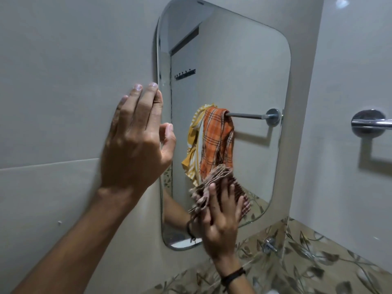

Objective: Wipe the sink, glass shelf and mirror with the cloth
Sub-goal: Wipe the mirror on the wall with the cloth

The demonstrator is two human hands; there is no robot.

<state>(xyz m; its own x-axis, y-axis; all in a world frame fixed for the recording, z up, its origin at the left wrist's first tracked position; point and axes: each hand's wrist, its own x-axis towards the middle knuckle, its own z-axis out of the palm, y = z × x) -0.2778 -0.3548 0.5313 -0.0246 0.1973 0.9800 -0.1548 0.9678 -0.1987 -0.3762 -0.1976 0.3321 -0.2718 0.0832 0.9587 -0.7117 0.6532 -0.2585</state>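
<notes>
rounded wall mirror [244, 71], left hand [135, 143] flat on its left edge, right hand [220, 223] flat, pressing brown checked cloth [216, 177] near bottom edge, glass above open

Mirror [244, 81]: upper and right glass unobstructed, open to a sweep. Left rim blocked by left hand [135, 141]. Lower centre taken by right hand [222, 217] pressing cloth [212, 183]. Chrome towel bar [370, 123] juts from right wall. 1 small chrome fitting [269, 245] sits below mirror's lower right corner.
</notes>
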